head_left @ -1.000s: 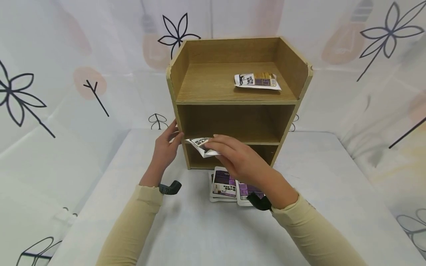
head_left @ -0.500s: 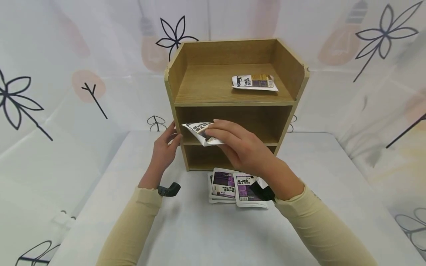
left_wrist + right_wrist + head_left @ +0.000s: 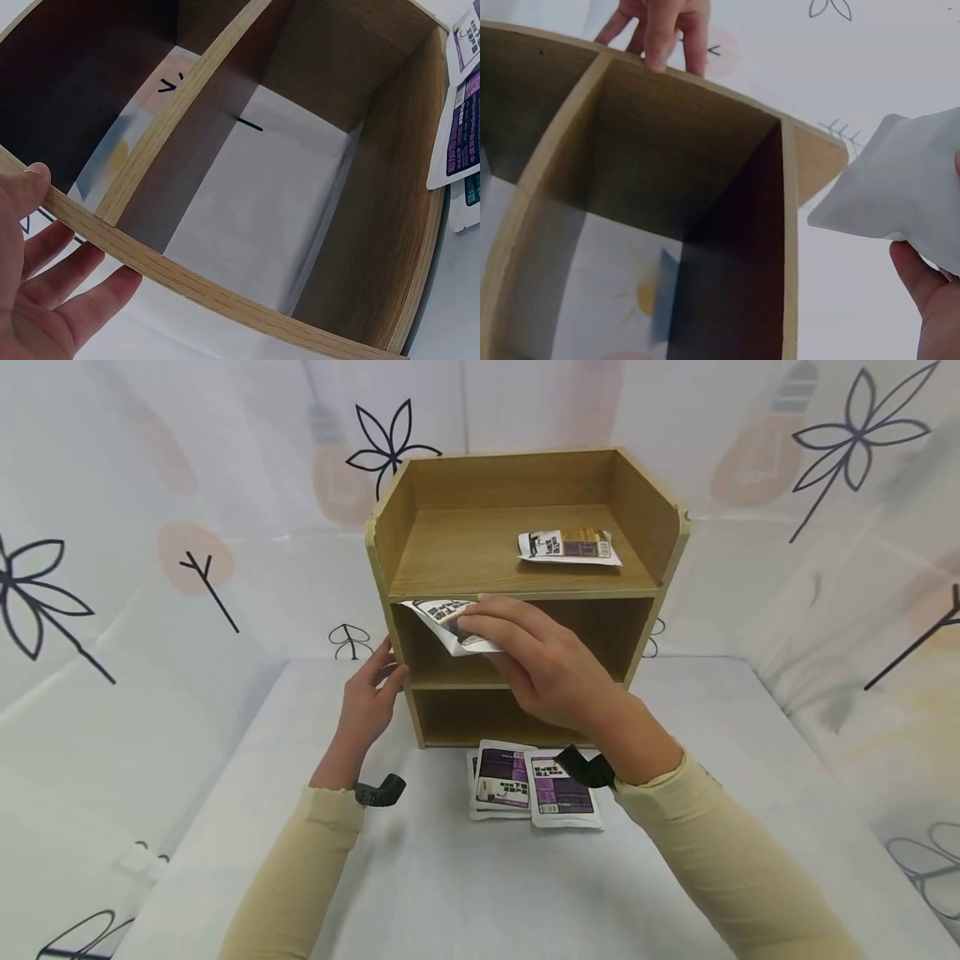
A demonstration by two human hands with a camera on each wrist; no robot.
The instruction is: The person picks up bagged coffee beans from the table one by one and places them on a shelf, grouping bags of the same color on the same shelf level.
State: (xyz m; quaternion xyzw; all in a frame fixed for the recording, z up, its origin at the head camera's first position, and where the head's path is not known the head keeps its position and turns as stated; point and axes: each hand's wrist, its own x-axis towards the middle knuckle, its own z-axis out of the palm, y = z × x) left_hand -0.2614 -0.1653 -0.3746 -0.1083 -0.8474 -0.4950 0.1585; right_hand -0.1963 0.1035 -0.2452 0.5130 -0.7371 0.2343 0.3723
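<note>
My right hand (image 3: 551, 664) grips a white foil pouch (image 3: 435, 614) with dark print, fingers on top and thumb beneath. In the head view the pouch is tilted and overlaps the front edge of the wooden shelf unit's (image 3: 472, 560) top board. The right wrist view shows the pouch's plain pale underside (image 3: 900, 180), beside the unit's top end. My left hand (image 3: 367, 697) holds the left side panel at middle height. In the left wrist view its thumb (image 3: 34, 180) lies over the panel's front edge, with the fingers along the outer face.
Another pouch (image 3: 566, 547) lies on the top board, toward the right. Several purple-and-white pouches (image 3: 502, 777) lie on the white table (image 3: 465, 893) before the unit, some stacked. Two open-backed compartments sit below the top board. A patterned curtain (image 3: 247, 460) hangs behind.
My right hand has lifted the pouch from the level of the lower compartments up to the top board's front edge. The left hand keeps its hold on the side panel.
</note>
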